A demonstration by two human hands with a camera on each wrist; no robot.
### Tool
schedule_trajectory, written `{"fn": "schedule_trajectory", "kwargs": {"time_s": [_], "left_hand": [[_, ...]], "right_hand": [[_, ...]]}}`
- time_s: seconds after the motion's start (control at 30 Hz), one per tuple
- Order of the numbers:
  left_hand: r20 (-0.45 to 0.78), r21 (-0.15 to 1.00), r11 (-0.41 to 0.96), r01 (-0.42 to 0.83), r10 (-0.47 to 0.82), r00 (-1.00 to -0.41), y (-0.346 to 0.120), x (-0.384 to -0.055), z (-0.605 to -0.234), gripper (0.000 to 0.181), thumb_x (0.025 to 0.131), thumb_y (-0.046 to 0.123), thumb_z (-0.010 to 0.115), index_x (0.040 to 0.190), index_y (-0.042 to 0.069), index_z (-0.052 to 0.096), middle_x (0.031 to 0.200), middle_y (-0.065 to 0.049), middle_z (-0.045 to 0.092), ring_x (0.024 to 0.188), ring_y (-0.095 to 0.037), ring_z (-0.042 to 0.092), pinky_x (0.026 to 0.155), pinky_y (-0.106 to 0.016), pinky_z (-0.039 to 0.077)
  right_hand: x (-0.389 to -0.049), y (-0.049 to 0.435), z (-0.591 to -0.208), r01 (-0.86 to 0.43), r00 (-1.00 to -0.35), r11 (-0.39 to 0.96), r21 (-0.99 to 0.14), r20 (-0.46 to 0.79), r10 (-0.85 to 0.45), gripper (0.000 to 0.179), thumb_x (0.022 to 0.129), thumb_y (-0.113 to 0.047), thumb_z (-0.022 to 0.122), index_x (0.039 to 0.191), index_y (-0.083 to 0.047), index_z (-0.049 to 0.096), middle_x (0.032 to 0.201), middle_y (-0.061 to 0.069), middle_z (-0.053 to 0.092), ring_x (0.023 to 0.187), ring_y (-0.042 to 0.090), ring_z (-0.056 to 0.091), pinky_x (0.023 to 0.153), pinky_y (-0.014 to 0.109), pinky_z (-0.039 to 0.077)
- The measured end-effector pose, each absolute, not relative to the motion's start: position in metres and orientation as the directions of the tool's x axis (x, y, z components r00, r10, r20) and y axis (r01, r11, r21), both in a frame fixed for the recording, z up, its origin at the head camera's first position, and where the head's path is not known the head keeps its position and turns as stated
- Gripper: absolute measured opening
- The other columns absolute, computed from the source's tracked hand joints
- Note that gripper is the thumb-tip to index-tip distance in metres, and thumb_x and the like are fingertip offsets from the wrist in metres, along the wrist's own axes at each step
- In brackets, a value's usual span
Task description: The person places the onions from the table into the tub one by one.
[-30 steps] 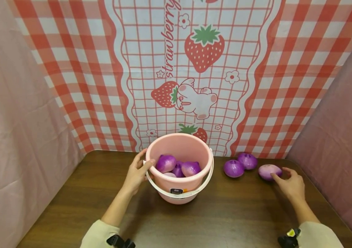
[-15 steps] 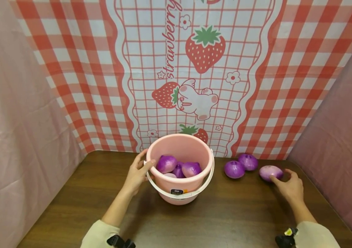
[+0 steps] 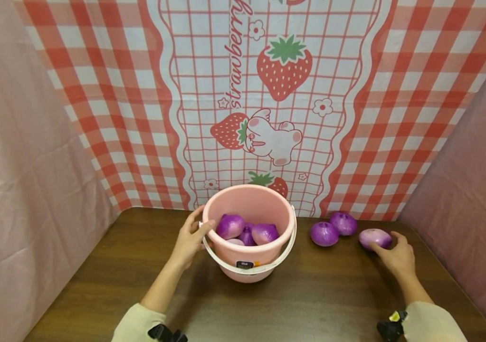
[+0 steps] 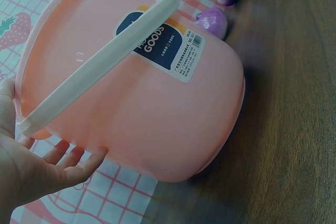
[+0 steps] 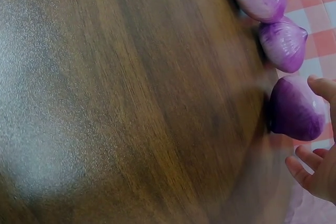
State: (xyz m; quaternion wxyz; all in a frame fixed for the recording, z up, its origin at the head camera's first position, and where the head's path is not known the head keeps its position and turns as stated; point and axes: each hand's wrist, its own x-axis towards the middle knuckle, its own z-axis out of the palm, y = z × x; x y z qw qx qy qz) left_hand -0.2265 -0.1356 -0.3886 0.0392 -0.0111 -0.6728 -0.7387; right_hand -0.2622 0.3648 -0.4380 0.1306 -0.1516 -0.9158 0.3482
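Observation:
In the head view a pink bucket (image 3: 249,199) with a white handle (image 3: 285,254) stands upright on the table. Several purple onions (image 3: 265,234) lie inside it. My left hand (image 3: 188,240) grips the bucket's left side, thumb over the rim and fingers against the outer wall, as the left wrist view also shows. On the right, my right hand (image 3: 398,259) is spread around an onion (image 3: 374,239) lying on the table. In the right wrist view its thumb meets or overlaps that onion (image 5: 296,108), while the fingers (image 5: 298,170) stand apart from it.
Two more onions, one in front (image 3: 324,234) and one behind (image 3: 343,223), sit between the bucket and my right hand. A checked strawberry cloth (image 3: 285,71) hangs behind the wooden table (image 3: 302,299). Pink cloths (image 3: 33,166) hang at both sides.
My right hand has shifted slightly to the left, its thumb further over the near side of the onion. The left hand and the bucket have stayed in place.

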Motion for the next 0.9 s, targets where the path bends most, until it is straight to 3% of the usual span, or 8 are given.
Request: {"fn": "schedule_trajectory", "kwargs": {"time_s": [0.23,0.9], "left_hand": [[0.063,0.993,-0.094,0.067,-0.045,-0.997,-0.1369,-0.2258,-0.3881,0.057,0.090,0.015,0.060,0.142,0.022,0.038,0.111,-0.019,0.054,0.074,-0.010,0.061,0.063,-0.029,0.059],[0.064,0.994,-0.089,0.068,-0.048,-0.997,-0.1359,-0.2259,-0.3869,0.057,0.090,0.015,0.060,0.142,0.021,0.037,0.107,-0.015,0.056,0.074,-0.010,0.061,0.063,-0.031,0.059]], "right_hand": [[-0.2648,0.3614,-0.4382,0.172,-0.932,0.718,-0.674,0.124,0.340,0.085,0.084,-0.039,0.064,0.140,0.011,0.024,0.134,0.040,0.033,0.124,0.054,0.030,0.104,0.062,0.029],[-0.2680,0.3569,-0.4401,0.188,-0.935,0.727,-0.661,0.106,0.338,0.083,0.084,-0.035,0.066,0.139,0.012,0.025,0.132,0.042,0.034,0.122,0.054,0.033,0.103,0.063,0.030]]}}
